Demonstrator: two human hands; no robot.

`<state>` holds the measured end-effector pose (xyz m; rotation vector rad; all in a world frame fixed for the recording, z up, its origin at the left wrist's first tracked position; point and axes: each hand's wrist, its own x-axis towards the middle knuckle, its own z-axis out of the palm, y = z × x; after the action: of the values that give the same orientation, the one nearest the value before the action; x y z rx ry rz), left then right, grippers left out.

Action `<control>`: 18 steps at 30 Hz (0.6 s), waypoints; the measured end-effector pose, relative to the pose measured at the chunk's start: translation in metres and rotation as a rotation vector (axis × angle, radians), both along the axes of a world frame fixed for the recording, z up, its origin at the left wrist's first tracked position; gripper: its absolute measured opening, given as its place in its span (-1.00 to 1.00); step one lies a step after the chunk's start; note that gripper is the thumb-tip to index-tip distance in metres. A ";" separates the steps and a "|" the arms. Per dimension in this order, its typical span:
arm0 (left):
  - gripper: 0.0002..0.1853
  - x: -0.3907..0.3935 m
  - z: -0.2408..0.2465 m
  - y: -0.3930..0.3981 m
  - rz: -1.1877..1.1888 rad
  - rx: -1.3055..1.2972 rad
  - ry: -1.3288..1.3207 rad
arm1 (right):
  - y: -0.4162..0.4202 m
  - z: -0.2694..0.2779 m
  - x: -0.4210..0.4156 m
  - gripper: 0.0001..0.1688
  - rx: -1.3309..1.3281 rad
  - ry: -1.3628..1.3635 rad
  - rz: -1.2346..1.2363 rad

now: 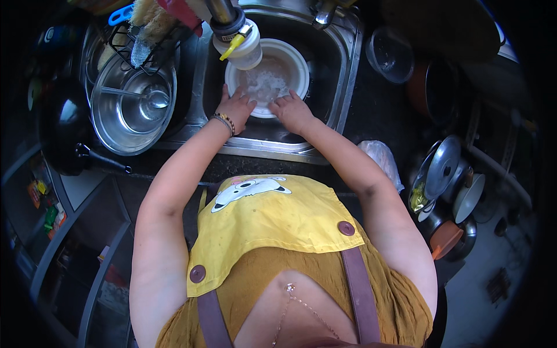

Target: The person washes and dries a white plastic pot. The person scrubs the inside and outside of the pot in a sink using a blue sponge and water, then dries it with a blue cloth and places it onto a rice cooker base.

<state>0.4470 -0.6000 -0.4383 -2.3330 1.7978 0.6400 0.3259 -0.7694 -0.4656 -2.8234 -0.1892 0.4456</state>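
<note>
A round white basin (303,78) stands in the stainless steel sink (348,82), with water and bubbles inside. My left hand (235,108) rests at the basin's near left rim, fingers spread and a bracelet on the wrist. At the near right rim lies my right hand (290,111), its fingertips over the edge by the water. Whether either hand grips the rim cannot be told. Above the basin's far left side hangs a faucet with a white filter head (248,48) and a yellow lever; water appears to fall from it.
Left of the sink is a large steel pot (130,126) with a ladle inside, beneath a black wire rack holding scrubbers. A clear bowl (390,56) and a plastic bag (380,161) lie on the right counter. Pot lids (441,167) and pans stand farther right.
</note>
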 end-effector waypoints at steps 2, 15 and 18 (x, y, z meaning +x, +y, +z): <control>-0.64 -0.004 -0.021 -0.006 -0.020 -0.016 -0.065 | -0.001 0.003 0.004 -0.82 -0.098 -0.011 0.055; -0.68 0.017 0.014 -0.044 0.639 -0.444 0.439 | -0.053 0.074 0.051 -0.64 0.410 -0.508 -0.519; -0.65 0.010 0.017 -0.037 0.937 -0.597 0.721 | -0.044 0.060 0.036 -0.64 0.437 -0.510 -0.588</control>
<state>0.4574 -0.6370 -0.4210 -3.7407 0.9794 1.3228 0.3616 -0.8137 -0.4058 -2.3425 0.3915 -0.3989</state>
